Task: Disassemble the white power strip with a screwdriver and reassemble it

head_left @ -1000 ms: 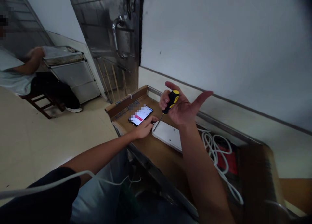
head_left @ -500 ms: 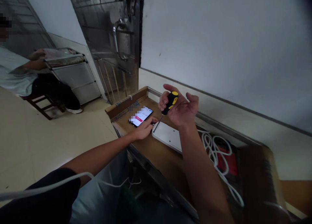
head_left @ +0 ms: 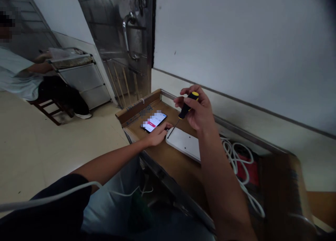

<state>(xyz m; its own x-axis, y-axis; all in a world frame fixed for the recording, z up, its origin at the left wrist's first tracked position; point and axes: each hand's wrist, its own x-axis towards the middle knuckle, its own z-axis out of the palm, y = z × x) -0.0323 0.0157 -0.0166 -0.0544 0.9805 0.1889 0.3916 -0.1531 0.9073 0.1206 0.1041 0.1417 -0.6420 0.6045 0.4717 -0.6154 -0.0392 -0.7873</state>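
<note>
A white power strip (head_left: 181, 142) lies with its flat, screw-holed back facing up on a cardboard-lined table. My left hand (head_left: 158, 134) is closed on its near-left end, and the fingertips are partly hidden there. In my right hand (head_left: 198, 108) is a black-and-yellow screwdriver (head_left: 186, 108), held tilted between thumb and fingers. Its thin shaft slants down to the left, with the tip at a hole near the strip's left end. My right forearm covers the strip's other end.
A lit phone (head_left: 155, 122) rests left of the strip. Coiled white cable (head_left: 244, 164) and a red object (head_left: 248, 169) are on the right. The cardboard (head_left: 135, 104) has a raised edge. Another person (head_left: 21, 73) sits at a rack (head_left: 84, 73) on the left, beside a metal door (head_left: 112, 31).
My right-hand fingers have shifted around the screwdriver handle, the thumb moving from spread out to against it. The tip stays at the strip's left end, and the view has shifted slightly.
</note>
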